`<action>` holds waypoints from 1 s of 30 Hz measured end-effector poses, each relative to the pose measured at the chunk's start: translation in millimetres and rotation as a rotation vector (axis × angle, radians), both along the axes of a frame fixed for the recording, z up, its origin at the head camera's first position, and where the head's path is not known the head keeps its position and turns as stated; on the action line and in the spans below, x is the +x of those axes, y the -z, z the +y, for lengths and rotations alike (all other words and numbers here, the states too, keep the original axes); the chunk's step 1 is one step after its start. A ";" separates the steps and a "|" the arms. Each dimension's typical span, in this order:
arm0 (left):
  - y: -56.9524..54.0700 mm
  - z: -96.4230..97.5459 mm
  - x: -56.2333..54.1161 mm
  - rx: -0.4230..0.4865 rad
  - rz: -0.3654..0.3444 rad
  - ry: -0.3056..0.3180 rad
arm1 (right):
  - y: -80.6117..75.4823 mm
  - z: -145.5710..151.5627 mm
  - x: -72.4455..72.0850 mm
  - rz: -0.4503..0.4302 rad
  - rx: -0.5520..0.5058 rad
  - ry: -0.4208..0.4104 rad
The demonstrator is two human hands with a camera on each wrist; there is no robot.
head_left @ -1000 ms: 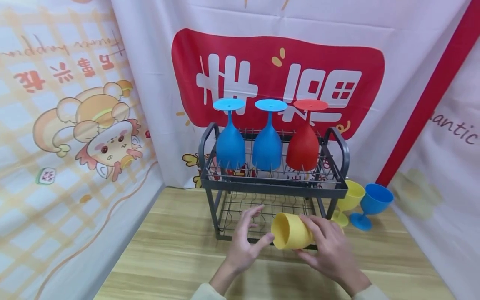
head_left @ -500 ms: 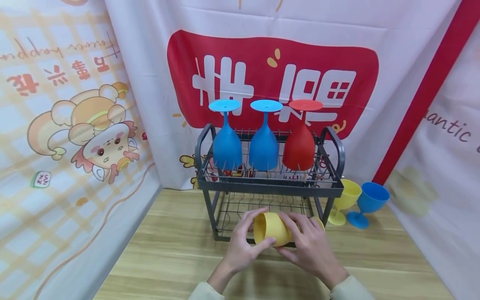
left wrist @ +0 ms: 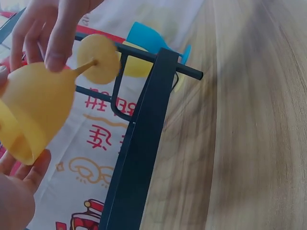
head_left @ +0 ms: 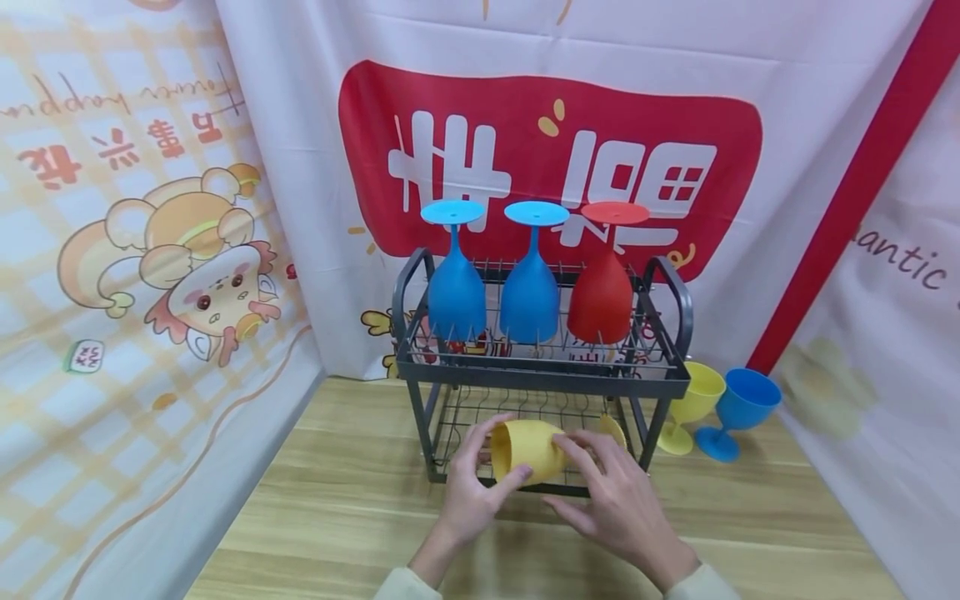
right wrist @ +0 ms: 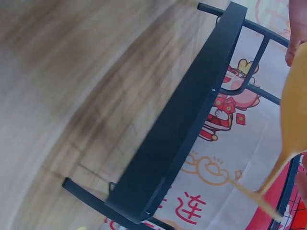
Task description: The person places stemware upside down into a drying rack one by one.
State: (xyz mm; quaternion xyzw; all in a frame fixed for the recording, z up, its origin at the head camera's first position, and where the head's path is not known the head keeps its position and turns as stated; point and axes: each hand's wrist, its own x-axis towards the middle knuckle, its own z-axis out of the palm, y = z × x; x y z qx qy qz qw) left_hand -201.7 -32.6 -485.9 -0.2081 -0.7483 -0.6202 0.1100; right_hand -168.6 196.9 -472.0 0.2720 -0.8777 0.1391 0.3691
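A yellow plastic goblet lies tipped sideways in front of the rack's lower tier, its mouth to the left and its foot to the right. My left hand grips the bowl close to the rim, thumb in front and fingers behind. The right hand has its fingertips against the bowl near the stem, the thumb standing apart from it. In the left wrist view the goblet shows its stem and round foot bare. Two blue goblets and a red goblet stand upside down on the dark two-tier dish rack.
Right of the rack, another yellow goblet and a blue goblet stand upright on the wooden table. Printed cloth hangs behind and at both sides. The rack's lower tier has wire rows.
The yellow goblet has moved left between the hands. My left hand, apart from it at first, has taken hold of its bowl. The right hand's grip has loosened, its thumb moving off the goblet.
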 end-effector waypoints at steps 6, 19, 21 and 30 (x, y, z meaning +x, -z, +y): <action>3.1 -4.4 -0.2 0.194 -0.035 -0.015 | 8.9 -3.1 3.5 -0.166 -0.110 0.036; 29.2 -2.7 3.6 0.221 -0.147 0.128 | 18.3 -5.7 5.7 -0.599 -0.526 0.024; 33.9 -3.1 3.8 0.178 -0.180 0.134 | 19.1 -5.4 6.5 -0.588 -0.533 0.009; 47.6 3.1 4.5 -0.017 -0.247 0.160 | 10.7 -11.2 8.5 -0.641 -0.612 -0.038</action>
